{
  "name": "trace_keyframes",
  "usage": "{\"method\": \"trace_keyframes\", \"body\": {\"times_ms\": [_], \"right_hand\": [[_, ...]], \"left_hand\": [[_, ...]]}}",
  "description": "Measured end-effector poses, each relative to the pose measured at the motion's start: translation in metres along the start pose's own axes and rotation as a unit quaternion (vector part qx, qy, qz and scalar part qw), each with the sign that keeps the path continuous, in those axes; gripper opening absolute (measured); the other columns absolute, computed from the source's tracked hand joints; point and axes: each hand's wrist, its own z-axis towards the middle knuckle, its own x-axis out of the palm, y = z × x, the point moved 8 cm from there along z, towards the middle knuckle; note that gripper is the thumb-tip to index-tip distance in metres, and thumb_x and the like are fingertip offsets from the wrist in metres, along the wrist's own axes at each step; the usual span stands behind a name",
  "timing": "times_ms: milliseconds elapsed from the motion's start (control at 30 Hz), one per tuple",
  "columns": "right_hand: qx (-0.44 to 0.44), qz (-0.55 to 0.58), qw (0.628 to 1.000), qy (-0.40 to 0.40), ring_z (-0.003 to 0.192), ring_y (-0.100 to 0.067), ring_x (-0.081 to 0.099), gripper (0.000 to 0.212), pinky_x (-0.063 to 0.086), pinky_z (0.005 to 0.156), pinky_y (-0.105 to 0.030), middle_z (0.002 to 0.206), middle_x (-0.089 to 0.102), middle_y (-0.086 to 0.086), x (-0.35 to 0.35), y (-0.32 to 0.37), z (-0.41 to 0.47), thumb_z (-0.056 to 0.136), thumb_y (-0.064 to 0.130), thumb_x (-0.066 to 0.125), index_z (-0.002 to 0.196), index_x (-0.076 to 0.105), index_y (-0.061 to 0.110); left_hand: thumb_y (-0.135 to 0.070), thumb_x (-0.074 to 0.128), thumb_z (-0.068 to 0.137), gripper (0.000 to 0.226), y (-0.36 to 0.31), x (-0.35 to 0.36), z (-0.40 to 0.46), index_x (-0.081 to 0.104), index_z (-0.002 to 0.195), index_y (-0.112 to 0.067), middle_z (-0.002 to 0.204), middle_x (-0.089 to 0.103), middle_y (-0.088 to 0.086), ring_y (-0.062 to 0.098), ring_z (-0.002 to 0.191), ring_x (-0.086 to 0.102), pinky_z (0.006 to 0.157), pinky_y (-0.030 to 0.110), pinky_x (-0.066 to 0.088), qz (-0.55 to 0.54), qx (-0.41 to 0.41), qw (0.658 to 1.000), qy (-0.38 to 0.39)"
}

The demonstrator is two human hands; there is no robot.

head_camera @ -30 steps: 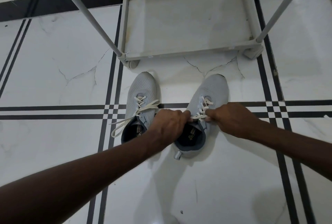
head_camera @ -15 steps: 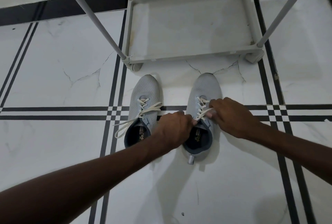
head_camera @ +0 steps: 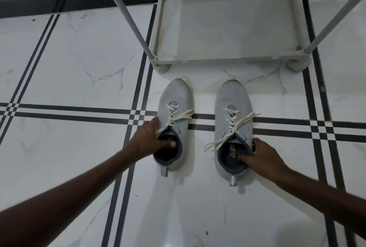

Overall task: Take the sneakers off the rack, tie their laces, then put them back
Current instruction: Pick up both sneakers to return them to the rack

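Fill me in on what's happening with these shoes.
A person has two grey sneakers on the tiled floor in front of an empty rack. The left hand grips the collar of the left sneaker, and the right hand grips the right sneaker. Both pairs of laces look loose, not tied in bows.

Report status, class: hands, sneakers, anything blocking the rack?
Left hand grips left sneaker collar; right hand grips right sneaker collar. Both on floor, laces loose. Rack shelf ahead, unobstructed.
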Motion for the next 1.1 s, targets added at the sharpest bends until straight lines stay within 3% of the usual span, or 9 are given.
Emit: {"method": "trace_keyframes", "body": {"times_ms": [100,200,400,533,700,833,900,1100], "right_hand": [[-0.029,-0.016,0.999,-0.019,0.098,-0.031,0.063,0.047,0.051,0.08,-0.039,0.106,0.066,-0.01,0.003,0.011,0.003,0.073,0.036,0.076,0.11,0.059,0.013],[-0.055,-0.024,0.998,-0.033,0.095,-0.033,0.063,0.037,0.046,0.074,-0.035,0.099,0.065,-0.01,0.007,0.024,0.006,0.076,0.031,0.072,0.104,0.059,0.011],[-0.071,-0.063,0.995,-0.033,0.098,-0.037,0.062,0.033,0.049,0.078,-0.037,0.105,0.063,-0.015,0.008,0.042,-0.004,0.078,0.025,0.068,0.104,0.057,0.007],[-0.057,-0.08,0.995,-0.023,0.096,-0.037,0.062,0.024,0.048,0.075,-0.037,0.098,0.062,-0.013,-0.028,0.065,-0.04,0.078,0.019,0.066,0.096,0.057,0.006],[-0.087,-0.071,0.993,-0.035,0.078,-0.029,0.062,0.009,0.047,0.063,-0.036,0.08,0.064,-0.005,-0.103,0.129,-0.112,0.078,0.014,0.064,0.082,0.057,0.011],[-0.116,-0.053,0.99,-0.057,0.068,-0.02,0.054,0.009,0.039,0.054,-0.026,0.072,0.059,0.001,-0.169,0.195,-0.188,0.08,0.01,0.064,0.078,0.056,0.014],[-0.115,-0.052,0.989,-0.073,0.071,-0.023,0.057,0.006,0.042,0.057,-0.033,0.076,0.062,-0.003,-0.202,0.222,-0.223,0.081,0.011,0.063,0.079,0.057,0.011],[-0.11,-0.023,0.987,-0.116,0.072,-0.024,0.058,0.006,0.048,0.065,-0.04,0.077,0.062,-0.006,-0.304,0.303,-0.315,0.085,0.012,0.06,0.082,0.057,0.007]], "left_hand": [[-0.039,0.079,0.067,0.052,-0.009,0.011,-0.01,0.061,0.104,-0.006,0.098,0.067,0.009,0.028,0.086,0.063,0.07,0.038,0.051,-0.029,0.008,0.999,-0.036],[-0.027,0.075,0.074,0.032,-0.019,0.026,-0.02,0.065,0.097,-0.008,0.092,0.068,0.007,0.023,0.079,0.061,0.059,0.026,0.041,-0.047,-0.001,0.996,-0.072],[-0.021,0.073,0.071,0.036,-0.029,0.022,-0.023,0.063,0.103,-0.009,0.092,0.057,0.004,0.022,0.082,0.057,0.058,0.014,0.034,-0.091,0.029,0.992,-0.087],[-0.028,0.068,0.066,0.043,-0.048,-0.012,-0.05,0.063,0.106,-0.013,0.093,0.056,0.001,0.019,0.084,0.058,0.068,0.029,0.049,-0.118,0.048,0.99,-0.065],[-0.026,0.067,0.067,0.035,-0.084,-0.096,-0.109,0.064,0.101,-0.017,0.087,0.054,-0.002,0.012,0.079,0.052,0.06,0.008,0.035,-0.149,0.068,0.985,-0.052],[-0.034,0.063,0.063,0.027,-0.117,-0.191,-0.162,0.058,0.087,-0.023,0.083,0.05,-0.004,0.005,0.073,0.051,0.057,0.009,0.032,-0.165,0.057,0.983,-0.053],[-0.034,0.063,0.063,0.023,-0.139,-0.24,-0.188,0.052,0.082,-0.029,0.082,0.047,-0.007,0.002,0.071,0.051,0.057,0.009,0.031,-0.168,0.07,0.982,-0.056],[-0.029,0.065,0.065,0.027,-0.206,-0.384,-0.248,0.06,0.092,-0.032,0.087,0.051,-0.004,0.001,0.076,0.055,0.06,0.009,0.039,-0.189,0.102,0.973,-0.08]]}}
